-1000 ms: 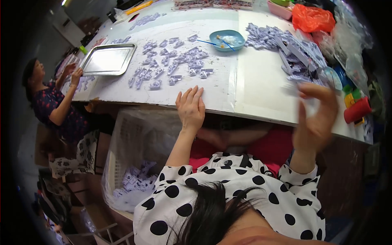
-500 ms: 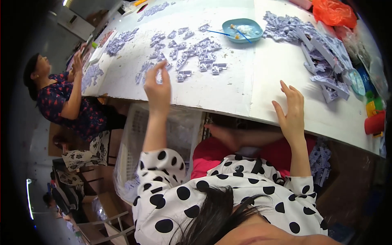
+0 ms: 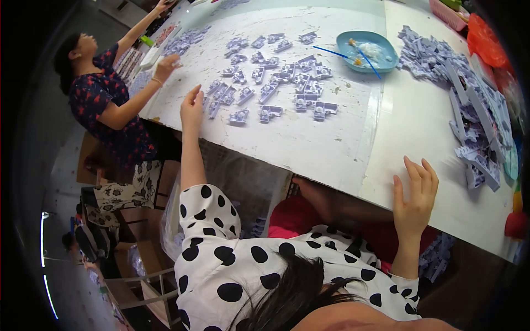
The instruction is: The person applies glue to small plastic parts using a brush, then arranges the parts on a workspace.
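Observation:
My left hand [image 3: 191,113] is at the table's front edge, left of a cluster of small pale lavender plastic parts [image 3: 222,92]. Its fingers are bent and held together; whether a part is between them is hidden. My right hand [image 3: 417,203] hovers over the front edge further right, fingers apart, holding nothing. Between the hands, many pistol-shaped plastic parts [image 3: 301,83] are spread on the white table [image 3: 309,146], several with round details. Behind them stands a blue dish [image 3: 346,65] with white material, small orange-brown bits and blue sticks [image 3: 369,62].
A heap of lavender plastic parts [image 3: 425,55] and longer pieces [image 3: 469,110] lies at the right, near a red plastic bag [image 3: 488,41] and a pink basket [image 3: 447,15]. At the left another person [image 3: 105,105] reaches over the table. A plastic-lined crate [image 3: 172,212] stands below the edge.
My view has turned, shifting the table. My left hand has moved left across the parts to the cluster's left side. My right hand stays open near the table's front edge. The other person has stretched out an arm.

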`<state>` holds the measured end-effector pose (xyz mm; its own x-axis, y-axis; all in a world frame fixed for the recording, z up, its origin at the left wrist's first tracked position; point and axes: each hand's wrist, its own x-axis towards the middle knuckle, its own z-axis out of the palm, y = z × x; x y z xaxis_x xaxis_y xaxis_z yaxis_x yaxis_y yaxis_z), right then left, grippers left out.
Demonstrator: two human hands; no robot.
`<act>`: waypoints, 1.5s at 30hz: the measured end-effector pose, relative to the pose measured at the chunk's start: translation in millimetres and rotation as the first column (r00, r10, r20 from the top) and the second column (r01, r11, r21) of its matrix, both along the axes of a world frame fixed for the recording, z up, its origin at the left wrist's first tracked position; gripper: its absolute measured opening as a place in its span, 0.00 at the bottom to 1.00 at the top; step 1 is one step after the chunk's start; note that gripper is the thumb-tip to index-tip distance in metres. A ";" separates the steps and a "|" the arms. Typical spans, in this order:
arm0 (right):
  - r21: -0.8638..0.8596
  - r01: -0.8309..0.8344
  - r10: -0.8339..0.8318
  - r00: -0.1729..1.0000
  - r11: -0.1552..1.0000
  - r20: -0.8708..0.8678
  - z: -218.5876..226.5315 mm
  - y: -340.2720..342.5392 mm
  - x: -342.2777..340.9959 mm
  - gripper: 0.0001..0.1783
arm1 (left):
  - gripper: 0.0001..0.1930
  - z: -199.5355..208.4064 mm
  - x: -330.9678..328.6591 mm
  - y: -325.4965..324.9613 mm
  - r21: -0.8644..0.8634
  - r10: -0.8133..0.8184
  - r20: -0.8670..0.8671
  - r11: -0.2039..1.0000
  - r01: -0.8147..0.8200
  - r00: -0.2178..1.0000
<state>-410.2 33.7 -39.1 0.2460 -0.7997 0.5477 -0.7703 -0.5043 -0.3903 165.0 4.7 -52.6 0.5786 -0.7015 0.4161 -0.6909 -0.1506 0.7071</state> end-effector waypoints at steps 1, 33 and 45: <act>0.009 -0.002 0.002 1.000 1.000 -0.018 -0.1 -0.4 3.0 0.23 | 0.18 -4.1 -1.9 3.5 0.005 -0.003 0.026 1.000 0.003 1.000; 0.163 0.070 -0.071 0.997 0.984 0.001 9.3 -6.6 -0.7 0.22 | 0.30 5.6 78.3 -266.2 0.612 -0.245 0.465 0.784 -0.109 0.851; 0.161 -0.070 0.076 0.996 0.985 -0.035 11.0 -12.1 3.7 0.22 | 0.16 107.6 -72.7 -289.5 0.141 -0.189 0.858 0.981 0.135 0.477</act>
